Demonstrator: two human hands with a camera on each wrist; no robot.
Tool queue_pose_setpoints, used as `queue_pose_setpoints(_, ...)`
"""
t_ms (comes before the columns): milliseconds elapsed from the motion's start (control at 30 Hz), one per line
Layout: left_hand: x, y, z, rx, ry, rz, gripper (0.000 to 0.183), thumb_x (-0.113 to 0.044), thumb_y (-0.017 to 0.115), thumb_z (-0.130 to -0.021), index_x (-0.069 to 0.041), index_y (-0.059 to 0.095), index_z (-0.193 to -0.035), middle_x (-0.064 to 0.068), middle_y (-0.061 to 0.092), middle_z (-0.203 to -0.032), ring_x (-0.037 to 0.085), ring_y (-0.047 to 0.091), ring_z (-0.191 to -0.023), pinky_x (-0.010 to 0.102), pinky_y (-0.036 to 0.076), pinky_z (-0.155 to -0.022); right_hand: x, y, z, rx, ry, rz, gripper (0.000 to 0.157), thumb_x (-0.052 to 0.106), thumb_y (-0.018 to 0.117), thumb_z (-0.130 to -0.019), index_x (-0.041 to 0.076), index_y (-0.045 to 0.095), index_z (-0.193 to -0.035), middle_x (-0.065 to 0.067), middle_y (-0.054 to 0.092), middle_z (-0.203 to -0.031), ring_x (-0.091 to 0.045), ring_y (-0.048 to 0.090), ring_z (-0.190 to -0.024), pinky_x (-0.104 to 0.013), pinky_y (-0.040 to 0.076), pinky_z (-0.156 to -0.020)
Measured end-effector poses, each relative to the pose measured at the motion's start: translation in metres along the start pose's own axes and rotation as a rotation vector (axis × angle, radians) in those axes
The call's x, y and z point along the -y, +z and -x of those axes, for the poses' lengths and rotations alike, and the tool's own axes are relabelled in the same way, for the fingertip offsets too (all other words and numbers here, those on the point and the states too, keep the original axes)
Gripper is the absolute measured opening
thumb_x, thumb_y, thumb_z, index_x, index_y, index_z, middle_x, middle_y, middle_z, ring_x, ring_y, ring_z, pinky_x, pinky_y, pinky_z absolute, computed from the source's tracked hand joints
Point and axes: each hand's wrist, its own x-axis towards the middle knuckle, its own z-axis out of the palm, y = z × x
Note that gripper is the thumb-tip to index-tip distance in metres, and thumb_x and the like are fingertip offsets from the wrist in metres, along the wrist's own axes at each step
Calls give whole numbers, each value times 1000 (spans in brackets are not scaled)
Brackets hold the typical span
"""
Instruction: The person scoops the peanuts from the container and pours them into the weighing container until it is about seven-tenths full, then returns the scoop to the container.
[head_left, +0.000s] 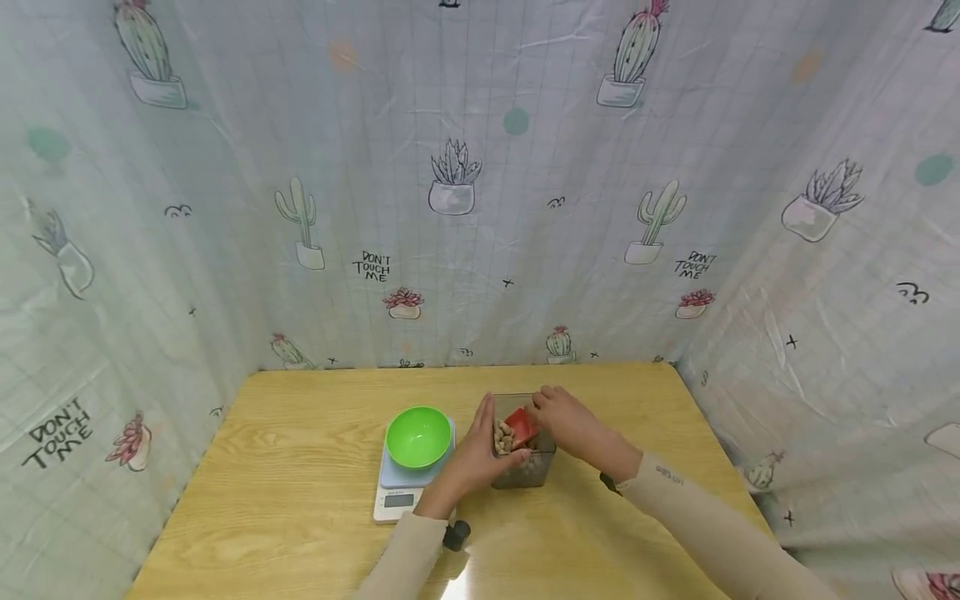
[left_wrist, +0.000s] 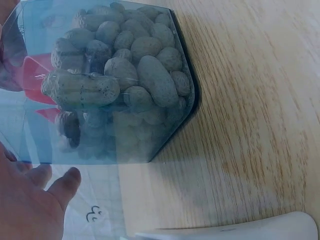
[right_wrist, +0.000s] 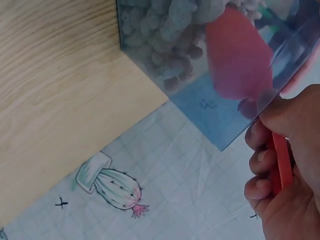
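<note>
A clear square container [head_left: 523, 475] of unshelled peanuts [left_wrist: 145, 65] stands on the table. My left hand [head_left: 480, 450] holds it at the left, fingers along the side wall and thumb across the front. In the left wrist view, fingertips [left_wrist: 70, 182] lie right beside the clear wall. With curled fingers, my right hand [right_wrist: 290, 160] grips the handle of a red scoop [right_wrist: 237, 55] at the container's rim. The scoop's bowl [head_left: 522, 427] is inside, next to the peanuts, and shows through the wall in the right wrist view.
Left of the container is a white kitchen scale [head_left: 390, 508] with a bright green bowl [head_left: 418, 437] on it. The wooden table [head_left: 300, 475] ends at a cactus-print curtain [head_left: 495, 250] hanging at the back and both sides.
</note>
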Motion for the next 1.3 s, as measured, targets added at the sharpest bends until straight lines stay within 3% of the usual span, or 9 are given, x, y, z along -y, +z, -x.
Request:
queue_pose_setpoints(133,1,0,0,-16,-3,-2,110,-75,54,-74,-33,-17,-147,-4,-6,-159,31,39,-134,47,45,-99,0,2,1,-23,-5,-33,18,17,70,-81,15,68,-99,0,61,-88,-15,47,-76,-30,39,-67)
queue_pose_setpoints(333,-1,2,0,-6,-8,-12,111,-80,49,-72,-32,-17,-147,0,-4,-160,31,49,-126,46,48,-93,1,-1,3,15,68,-75,19,16,70,-82,17,69,-100,1,63,-87,-15,48,-74,-31,44,-70)
queue_pose_setpoints(467,-1,1,-1,-4,6,-11,110,-78,49,-74,-30,-17,-147,1,-5,-160,31,44,-130,45,47,-96,5,-4,0,-20,17,-9,26,22,74,-78,13,69,-102,-2,63,-88,-16,50,-76,-32,46,-70)
queue_pose_setpoints(567,0,0,-3,-21,15,-10,109,-77,50,-75,-29,-16,-148,1,-4,-160,31,39,-134,46,45,-98,5,-5,-3,-52,-9,10,22,23,73,-79,14,70,-99,-1,63,-86,-16,51,-77,-31,47,-72)
queue_pose_setpoints(667,1,0,-3,-20,16,-6,110,-76,51,-74,-30,-16,-147,1,-4,-160,31,36,-137,47,42,-101,3,-2,0,-38,22,-64,12,17,70,-82,16,70,-94,2,61,-82,-14,50,-73,-29,45,-70)
queue_pose_setpoints(967,4,2,-3,-9,-9,13,109,-80,50,-71,-37,-18,-145,-8,-8,-159,29,35,-137,47,43,-100,5,5,1,-78,38,-184,14,17,67,-85,15,69,-98,0,61,-83,-15,53,-75,-31,47,-70)
queue_pose_setpoints(1133,4,3,-3,-29,-8,6,111,-80,51,-70,-35,-16,-146,-5,-5,-159,28,36,-137,47,44,-100,3,10,5,-82,59,-297,12,14,67,-85,14,70,-96,1,59,-78,-12,51,-69,-27,45,-64)
queue_pose_setpoints(1300,4,4,-3,-27,-7,-11,111,-79,51,-71,-34,-16,-147,-3,-4,-160,29,37,-136,47,44,-99,3,13,11,-97,77,-317,13,16,66,-86,14,69,-99,2,60,-81,-12,50,-70,-27,45,-64)
